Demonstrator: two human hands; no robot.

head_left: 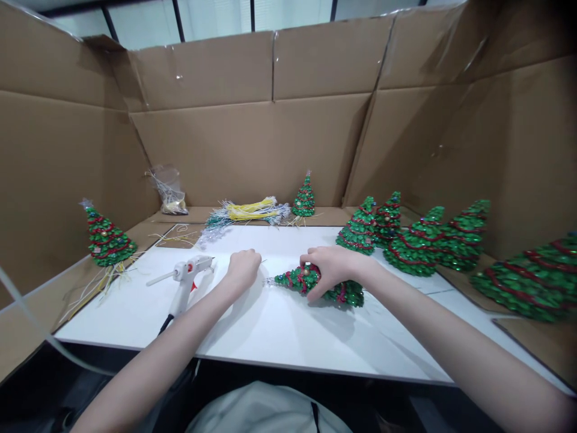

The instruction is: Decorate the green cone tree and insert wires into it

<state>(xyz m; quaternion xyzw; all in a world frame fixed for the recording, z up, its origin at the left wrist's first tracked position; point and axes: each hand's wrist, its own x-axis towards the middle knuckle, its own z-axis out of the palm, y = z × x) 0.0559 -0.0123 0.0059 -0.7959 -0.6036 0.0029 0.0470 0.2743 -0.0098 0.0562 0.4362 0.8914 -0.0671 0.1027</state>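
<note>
The right hand (pixel 331 270) has its fingers (pixel 315 287) wrapped round a tree (pixel 315 285) lying sideways on the surface (pixel 270 325), steadying it. Just off its tip, the left hand (pixel 243 269) is closed, apparently pinching something too small to tell. A glue gun (pixel 187 276) lies beyond.

Tree at far right (pixel 532 279): cut off by frame edge. Lying tree (pixel 324 285): middle hidden under right hand (pixel 331 267). Left hand (pixel 243 269): fisted, contents unseen. Clear bag (pixel 167 191): contents indistinct.
</note>
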